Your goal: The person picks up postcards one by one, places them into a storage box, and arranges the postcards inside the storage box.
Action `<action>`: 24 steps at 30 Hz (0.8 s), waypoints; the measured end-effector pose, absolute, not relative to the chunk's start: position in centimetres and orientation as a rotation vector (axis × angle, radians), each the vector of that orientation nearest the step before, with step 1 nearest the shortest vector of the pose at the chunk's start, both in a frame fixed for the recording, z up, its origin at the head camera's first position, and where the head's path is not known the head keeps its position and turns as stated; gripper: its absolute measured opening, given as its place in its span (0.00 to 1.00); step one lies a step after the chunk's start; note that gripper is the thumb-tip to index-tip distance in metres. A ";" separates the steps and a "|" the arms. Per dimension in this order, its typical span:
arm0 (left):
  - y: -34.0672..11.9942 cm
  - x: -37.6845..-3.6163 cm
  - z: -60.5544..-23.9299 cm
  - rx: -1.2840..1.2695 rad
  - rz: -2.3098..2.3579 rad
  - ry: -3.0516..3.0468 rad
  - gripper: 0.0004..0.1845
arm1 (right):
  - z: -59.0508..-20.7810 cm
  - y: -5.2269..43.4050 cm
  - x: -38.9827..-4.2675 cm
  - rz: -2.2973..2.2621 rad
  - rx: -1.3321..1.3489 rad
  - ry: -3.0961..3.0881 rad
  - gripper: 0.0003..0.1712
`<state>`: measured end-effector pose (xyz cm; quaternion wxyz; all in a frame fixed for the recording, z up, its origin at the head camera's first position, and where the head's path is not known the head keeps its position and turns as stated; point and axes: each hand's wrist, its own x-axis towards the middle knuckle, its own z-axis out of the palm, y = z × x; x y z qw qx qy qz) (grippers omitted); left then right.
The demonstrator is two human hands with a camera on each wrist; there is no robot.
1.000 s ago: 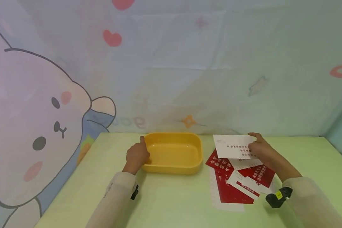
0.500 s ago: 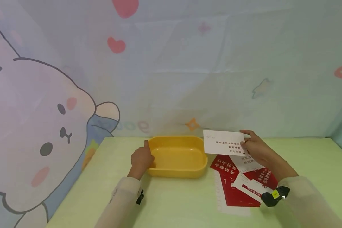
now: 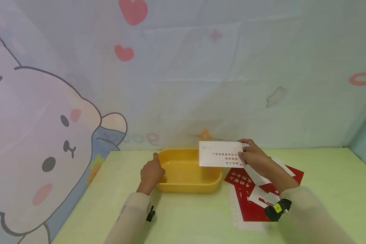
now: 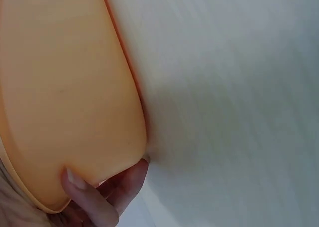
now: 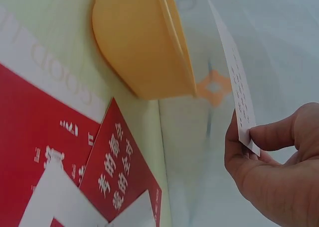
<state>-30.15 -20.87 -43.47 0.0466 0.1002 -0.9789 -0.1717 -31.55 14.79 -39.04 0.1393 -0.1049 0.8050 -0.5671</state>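
Head view: right hand (image 3: 255,158) pinches white card (image 3: 220,155), long axis left-right, free end over yellow tray (image 3: 186,188); left hand (image 3: 151,172) grips tray.

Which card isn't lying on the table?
The white card with dark print, pinched in the right hand; the other cards, red and white, lie overlapping on the table.

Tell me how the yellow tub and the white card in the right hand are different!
The tub is yellow; the card is white with dark print.
The tub is deep, with raised walls; the card is thin and flat.
The tub sits on the table; the card is up in the air.
Both are held: left hand on the tub, right hand pinching the card.
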 end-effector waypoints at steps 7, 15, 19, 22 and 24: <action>-20.6 -30.0 -44.2 0.319 -0.590 -2.971 0.34 | -39.1 12.3 -31.5 -1.607 -0.308 2.326 0.35; -20.5 -29.9 -44.4 0.325 -0.558 -2.975 0.36 | -39.2 9.3 -31.4 -1.645 -0.326 2.285 0.33; -20.6 -30.0 -44.5 0.313 -0.540 -2.975 0.37 | -39.4 8.1 -31.3 -1.610 -0.299 2.306 0.35; -20.6 -30.1 -44.5 0.313 -0.512 -2.985 0.37 | -39.8 7.6 -31.2 -1.607 -0.300 2.317 0.35; -20.5 -30.1 -44.5 0.318 -0.507 -2.992 0.37 | -40.0 7.4 -31.2 -1.601 -0.305 2.335 0.35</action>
